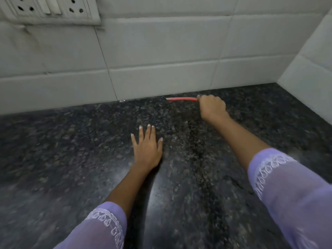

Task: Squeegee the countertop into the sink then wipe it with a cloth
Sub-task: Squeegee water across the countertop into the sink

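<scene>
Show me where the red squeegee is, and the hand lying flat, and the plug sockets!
red squeegee (pixel 181 99): head view, middle of its red edge by the wall.
left hand (pixel 147 150): head view, back of the hand.
plug sockets (pixel 48 9): head view, middle of the white plate.

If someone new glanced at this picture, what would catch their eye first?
Probably the red squeegee, bright against the dark speckled countertop at the foot of the white tiled wall, gripped by the right hand. Next, the left hand, pressed flat at the counter's centre.
</scene>
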